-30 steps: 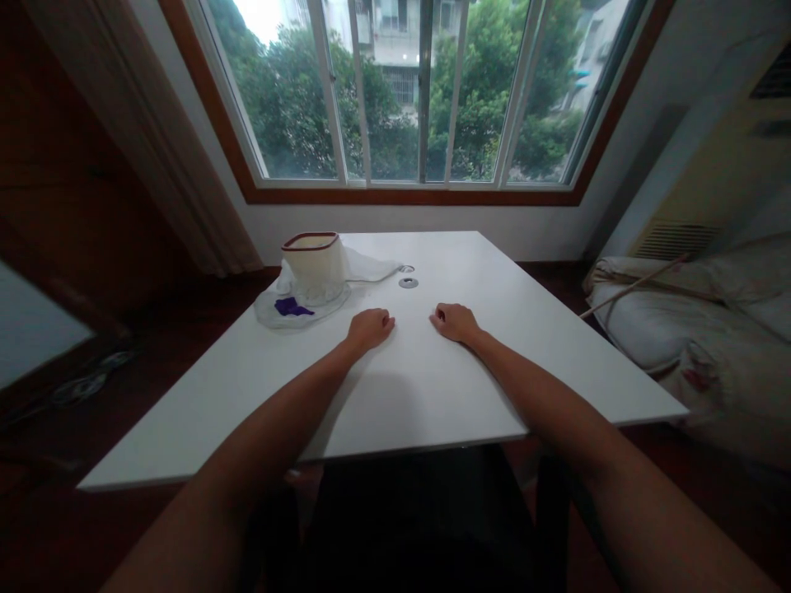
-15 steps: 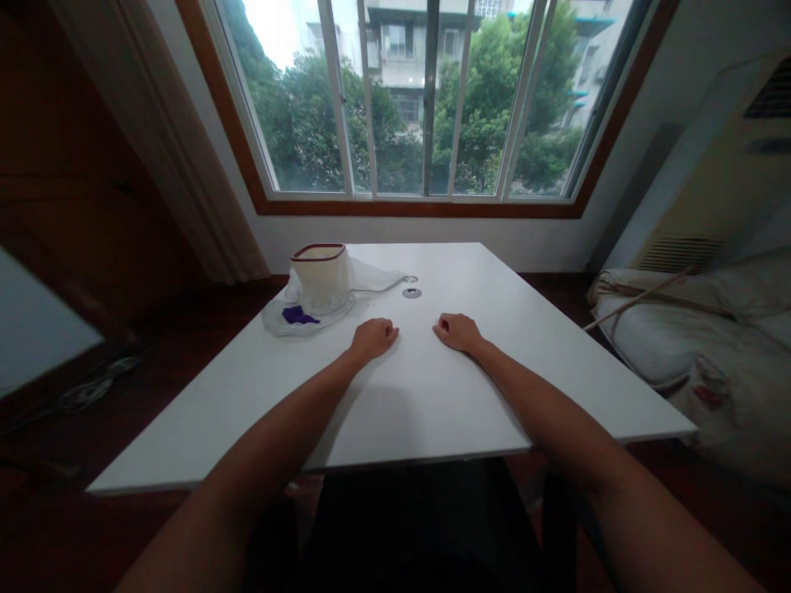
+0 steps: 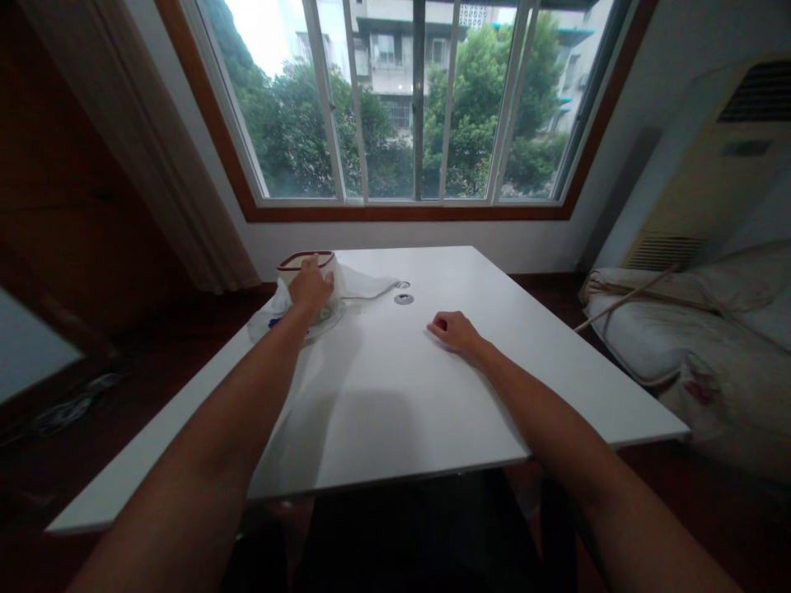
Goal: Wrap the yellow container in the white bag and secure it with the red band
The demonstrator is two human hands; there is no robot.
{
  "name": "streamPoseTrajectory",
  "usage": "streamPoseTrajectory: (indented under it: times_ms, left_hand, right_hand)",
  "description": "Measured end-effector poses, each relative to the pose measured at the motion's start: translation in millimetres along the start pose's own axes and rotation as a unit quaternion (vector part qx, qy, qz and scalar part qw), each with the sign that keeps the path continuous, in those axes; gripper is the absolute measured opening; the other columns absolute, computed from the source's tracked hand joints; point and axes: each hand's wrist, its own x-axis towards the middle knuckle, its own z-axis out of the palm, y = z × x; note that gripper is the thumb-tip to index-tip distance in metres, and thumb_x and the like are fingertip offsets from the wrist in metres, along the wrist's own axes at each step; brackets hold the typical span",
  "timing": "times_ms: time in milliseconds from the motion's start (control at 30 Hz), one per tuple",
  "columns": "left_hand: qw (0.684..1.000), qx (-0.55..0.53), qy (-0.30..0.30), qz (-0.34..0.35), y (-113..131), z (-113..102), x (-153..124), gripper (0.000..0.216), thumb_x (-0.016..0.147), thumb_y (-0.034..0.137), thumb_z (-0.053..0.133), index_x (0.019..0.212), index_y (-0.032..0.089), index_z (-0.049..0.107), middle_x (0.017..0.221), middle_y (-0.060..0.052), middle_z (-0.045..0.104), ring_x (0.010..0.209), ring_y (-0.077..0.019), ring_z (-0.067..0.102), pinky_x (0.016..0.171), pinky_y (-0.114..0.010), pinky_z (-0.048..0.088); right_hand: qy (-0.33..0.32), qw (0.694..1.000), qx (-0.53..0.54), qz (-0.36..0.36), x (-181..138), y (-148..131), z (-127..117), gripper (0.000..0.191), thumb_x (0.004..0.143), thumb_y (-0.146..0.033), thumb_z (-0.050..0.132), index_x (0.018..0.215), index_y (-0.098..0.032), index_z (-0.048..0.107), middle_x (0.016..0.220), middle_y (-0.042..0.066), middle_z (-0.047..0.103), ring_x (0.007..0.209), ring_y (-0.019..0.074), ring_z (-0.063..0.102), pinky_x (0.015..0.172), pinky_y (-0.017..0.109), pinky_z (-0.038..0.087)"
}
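Note:
My left hand (image 3: 311, 284) is at the near side of a cream container with a dark red rim (image 3: 292, 264). Its fingers are apart, the thumb out to the right and fingertips up by the rim. Whether they press on the container I cannot tell. Clear plastic (image 3: 334, 319) lies around the container's base, and a purple piece (image 3: 273, 322) shows there, mostly covered by my forearm. White thin material (image 3: 367, 285) trails off to the right. My right hand (image 3: 454, 329) rests on the white table (image 3: 395, 428), loosely curled into a fist, with nothing seen in it.
A round metal-looking disc (image 3: 404, 299) and a thin ring (image 3: 401, 285) lie near the table's middle. Beyond the far edge is a wall with a window (image 3: 408, 123). Large pale sacks (image 3: 655, 329) with a stick across them stand on the right.
My left hand has gone from lying curled on the table to the container, up and to the left, and its fingers have spread. My right hand stays in place.

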Motion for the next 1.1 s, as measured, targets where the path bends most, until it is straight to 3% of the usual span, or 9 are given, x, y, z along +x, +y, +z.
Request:
streamPoseTrajectory:
  times_ms: [167, 333, 600, 667, 767, 900, 1000, 1100]
  left_hand:
    - [1.0, 0.0, -0.026, 0.006, -7, -2, -4, 0.055, 0.097, 0.053, 0.034, 0.121, 0.012, 0.063, 0.128, -0.018, 0.059, 0.108, -0.0316, 0.061, 0.093, -0.047, 0.046]
    - [0.995, 0.033, -0.039, 0.088, 15, -6, -36, 0.037, 0.102, 0.038, 0.035, 0.117, 0.017, 0.061, 0.121, -0.01, 0.061, 0.103, -0.0248, 0.059, 0.089, -0.039, 0.047]
    - [0.971, 0.056, -0.063, 0.226, 45, -9, -89, 0.029, 0.097, 0.018, 0.042, 0.111, 0.02, 0.067, 0.111, -0.012, 0.067, 0.109, -0.0275, 0.056, 0.084, -0.036, 0.046]
    - [0.961, 0.054, -0.058, 0.265, 50, -11, -95, 0.031, 0.094, 0.013, 0.042, 0.111, 0.019, 0.068, 0.11, -0.011, 0.068, 0.105, -0.0272, 0.056, 0.083, -0.037, 0.046]
    - [0.945, 0.042, -0.055, 0.32, 59, -12, -101, 0.033, 0.091, 0.009, 0.043, 0.108, 0.019, 0.069, 0.108, -0.01, 0.069, 0.102, -0.0266, 0.056, 0.082, -0.038, 0.045]
    - [0.917, 0.038, -0.073, 0.39, 73, -12, -109, 0.034, 0.09, 0.008, 0.043, 0.107, 0.019, 0.07, 0.107, -0.01, 0.07, 0.095, -0.0255, 0.056, 0.078, -0.039, 0.045]
    - [0.898, 0.029, -0.085, 0.431, 83, -12, -116, 0.034, 0.092, 0.01, 0.042, 0.109, 0.02, 0.07, 0.111, -0.01, 0.07, 0.094, -0.0246, 0.056, 0.078, -0.039, 0.045]
    - [0.889, 0.011, -0.087, 0.45, 92, -14, -122, 0.034, 0.095, 0.014, 0.039, 0.109, 0.021, 0.069, 0.114, -0.01, 0.07, 0.095, -0.0235, 0.057, 0.08, -0.04, 0.046]
  right_hand:
    - [0.0, 1.0, -0.008, 0.005, 1, -1, -3, 0.024, 0.088, -0.037, 0.058, 0.079, -0.017, 0.069, 0.073, 0.001, 0.068, 0.062, 0.011, 0.051, 0.06, 0.023, 0.033]
    - [0.009, 1.0, 0.005, -0.015, 3, 0, -6, 0.025, 0.088, -0.037, 0.059, 0.078, -0.016, 0.069, 0.073, 0.001, 0.069, 0.063, 0.0111, 0.053, 0.061, 0.023, 0.034]
    - [0.026, 0.999, 0.027, -0.021, 3, -3, -6, 0.026, 0.089, -0.036, 0.058, 0.079, -0.015, 0.07, 0.073, 0.002, 0.069, 0.063, 0.0117, 0.055, 0.062, 0.023, 0.037]
    - [0.037, 0.998, 0.051, -0.022, 3, -4, -6, 0.028, 0.09, -0.039, 0.057, 0.087, -0.015, 0.071, 0.075, 0.003, 0.07, 0.065, 0.012, 0.057, 0.062, 0.023, 0.039]
    - [0.055, 0.99, 0.127, -0.012, 3, -7, -7, 0.041, 0.091, -0.048, 0.057, 0.114, -0.015, 0.067, 0.08, 0.003, 0.07, 0.064, 0.0121, 0.06, 0.062, 0.023, 0.044]
    - [0.063, 0.962, 0.265, 0.016, 4, -13, -6, 0.073, 0.089, -0.059, 0.054, 0.145, -0.013, 0.04, 0.087, 0.003, 0.07, 0.056, 0.0113, 0.061, 0.056, 0.023, 0.049]
    - [0.081, 0.945, 0.315, 0.031, 6, -15, -5, 0.078, 0.088, -0.061, 0.054, 0.147, -0.014, 0.035, 0.082, 0.001, 0.069, 0.053, 0.0109, 0.06, 0.05, 0.022, 0.049]
    - [0.112, 0.941, 0.316, 0.046, 7, -14, -5, 0.063, 0.085, -0.056, 0.057, 0.133, -0.015, 0.05, 0.072, -0.002, 0.065, 0.05, 0.0102, 0.058, 0.047, 0.02, 0.048]
